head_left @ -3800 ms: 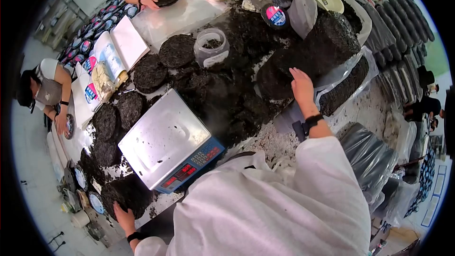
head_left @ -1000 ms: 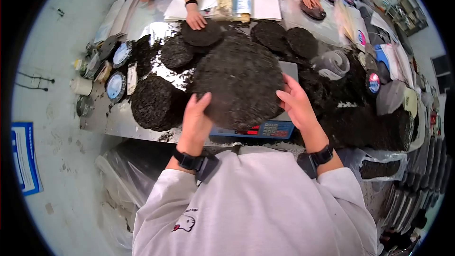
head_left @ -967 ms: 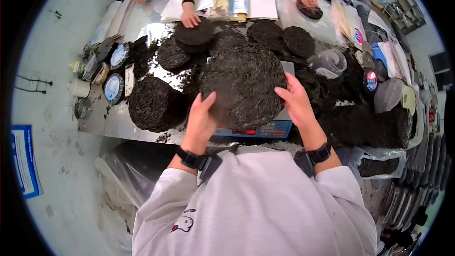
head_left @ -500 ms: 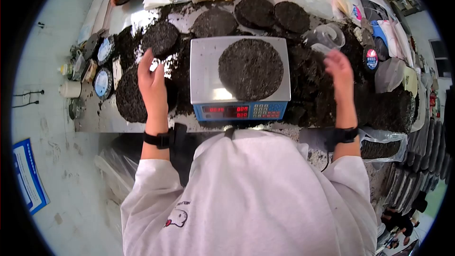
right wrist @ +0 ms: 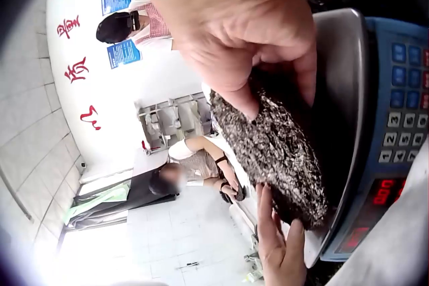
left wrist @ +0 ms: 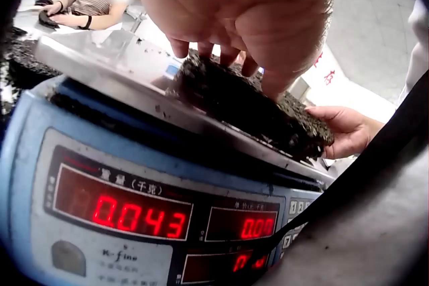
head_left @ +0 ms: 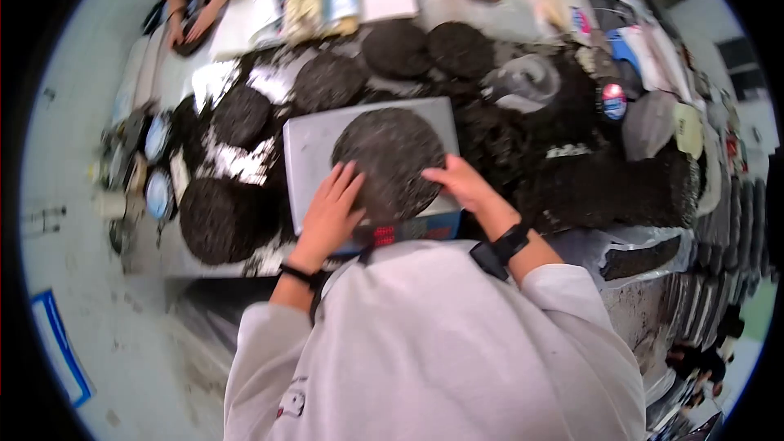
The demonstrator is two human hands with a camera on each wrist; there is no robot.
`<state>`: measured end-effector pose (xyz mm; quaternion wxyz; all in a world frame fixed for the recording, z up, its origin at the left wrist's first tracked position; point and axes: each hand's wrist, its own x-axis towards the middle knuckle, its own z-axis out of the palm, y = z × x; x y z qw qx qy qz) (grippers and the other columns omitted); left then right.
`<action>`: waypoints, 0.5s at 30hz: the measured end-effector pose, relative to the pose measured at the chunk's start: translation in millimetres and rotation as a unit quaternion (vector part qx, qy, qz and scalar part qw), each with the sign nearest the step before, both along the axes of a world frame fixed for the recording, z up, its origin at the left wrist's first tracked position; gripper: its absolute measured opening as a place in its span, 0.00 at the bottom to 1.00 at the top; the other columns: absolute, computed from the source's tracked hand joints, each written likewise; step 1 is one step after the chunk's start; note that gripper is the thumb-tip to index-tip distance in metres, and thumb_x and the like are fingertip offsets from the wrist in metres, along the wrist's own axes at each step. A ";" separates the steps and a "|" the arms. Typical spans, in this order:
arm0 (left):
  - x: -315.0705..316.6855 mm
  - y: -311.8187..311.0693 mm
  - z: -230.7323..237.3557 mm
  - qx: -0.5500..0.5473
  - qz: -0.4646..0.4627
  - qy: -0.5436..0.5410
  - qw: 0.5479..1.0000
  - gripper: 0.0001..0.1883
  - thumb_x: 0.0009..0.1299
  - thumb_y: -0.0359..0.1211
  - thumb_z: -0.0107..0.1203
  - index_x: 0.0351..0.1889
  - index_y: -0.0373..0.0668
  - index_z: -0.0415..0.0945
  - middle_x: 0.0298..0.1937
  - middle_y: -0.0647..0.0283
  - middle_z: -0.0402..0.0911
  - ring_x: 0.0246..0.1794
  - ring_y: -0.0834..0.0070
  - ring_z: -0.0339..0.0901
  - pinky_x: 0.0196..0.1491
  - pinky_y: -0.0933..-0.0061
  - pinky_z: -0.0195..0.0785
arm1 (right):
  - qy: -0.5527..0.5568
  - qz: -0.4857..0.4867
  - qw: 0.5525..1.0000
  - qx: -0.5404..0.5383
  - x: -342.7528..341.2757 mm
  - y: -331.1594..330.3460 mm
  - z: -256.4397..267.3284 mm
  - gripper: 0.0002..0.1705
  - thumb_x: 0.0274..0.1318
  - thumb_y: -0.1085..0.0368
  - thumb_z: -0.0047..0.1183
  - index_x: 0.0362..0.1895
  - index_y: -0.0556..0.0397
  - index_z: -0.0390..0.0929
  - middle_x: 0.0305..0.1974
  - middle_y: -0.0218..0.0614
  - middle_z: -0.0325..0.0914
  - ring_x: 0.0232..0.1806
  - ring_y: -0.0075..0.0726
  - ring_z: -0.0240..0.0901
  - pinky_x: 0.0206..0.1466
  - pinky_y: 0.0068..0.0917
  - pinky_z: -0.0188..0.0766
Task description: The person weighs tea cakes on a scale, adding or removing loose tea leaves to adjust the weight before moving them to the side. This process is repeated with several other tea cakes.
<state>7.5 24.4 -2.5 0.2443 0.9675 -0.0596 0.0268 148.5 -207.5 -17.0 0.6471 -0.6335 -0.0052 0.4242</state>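
A dark, flaky round seaweed cake (head_left: 389,165) lies on the silver pan of the blue digital scale (left wrist: 120,195). My left hand (head_left: 328,211) touches its left side, straight fingers resting over the edge and thumb spread. On the right, my right hand (head_left: 467,185) pinches the rim, thumb on the upper face; its fingers are partly hidden by the cake in the right wrist view. Seen from the left wrist, the cake (left wrist: 248,108) stands slightly tilted over the pan (left wrist: 94,58), and the red display (left wrist: 120,211) reads 0.043.
A thick dark stack (head_left: 219,220) stands left of the scale. More round cakes (head_left: 329,82) lie behind it. Loose dark flakes, a clear plastic jar (head_left: 523,82) and a long dark stack (head_left: 612,189) occupy the right. Two people work across the table.
Both hands carried the cake over the scale, released it onto the pan and drew apart. Now they are back at its two sides. The person at upper left has moved a disc away leftward.
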 end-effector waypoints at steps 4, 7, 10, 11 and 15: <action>-24.2 35.9 31.0 0.013 0.171 -0.072 0.983 0.35 0.53 0.24 0.58 0.63 0.38 0.62 0.66 0.51 0.60 0.67 0.54 0.55 0.67 0.60 0.48 | -0.004 -0.109 0.984 0.143 79.4 -34.1 21.2 0.24 0.51 0.69 0.56 0.54 0.57 0.68 0.47 0.35 0.75 0.46 0.31 0.73 0.48 0.30 0.72; -57.1 70.6 50.6 0.102 0.312 -0.115 0.937 0.34 0.58 0.23 0.55 0.64 0.36 0.58 0.67 0.50 0.58 0.67 0.54 0.54 0.68 0.60 0.46 | -0.075 -0.207 0.941 0.255 157.9 -66.9 58.2 0.21 0.54 0.70 0.54 0.53 0.59 0.67 0.48 0.39 0.75 0.47 0.35 0.74 0.50 0.34 0.75; -94.5 105.5 46.2 0.196 0.372 -0.089 0.903 0.35 0.61 0.31 0.58 0.66 0.36 0.55 0.68 0.49 0.56 0.68 0.51 0.52 0.68 0.58 0.45 | -0.107 -0.324 0.902 0.266 251.6 -109.9 45.2 0.17 0.52 0.70 0.57 0.47 0.54 0.68 0.42 0.36 0.76 0.42 0.35 0.76 0.43 0.33 0.76; -102.3 111.1 43.0 0.219 0.389 -0.062 0.893 0.37 0.60 0.32 0.59 0.66 0.36 0.54 0.68 0.48 0.55 0.68 0.51 0.51 0.68 0.57 0.46 | -0.117 -0.339 0.894 0.269 274.7 -121.2 39.0 0.18 0.52 0.69 0.57 0.47 0.54 0.68 0.42 0.37 0.76 0.44 0.36 0.74 0.45 0.33 0.74; -138.2 144.2 -1.9 0.262 0.451 0.079 0.850 0.40 0.58 0.34 0.62 0.66 0.36 0.53 0.68 0.47 0.54 0.69 0.51 0.52 0.67 0.58 0.48 | -0.048 -0.388 0.898 0.203 316.8 -183.2 -9.9 0.26 0.52 0.64 0.60 0.54 0.55 0.65 0.48 0.40 0.73 0.52 0.37 0.69 0.52 0.33 0.67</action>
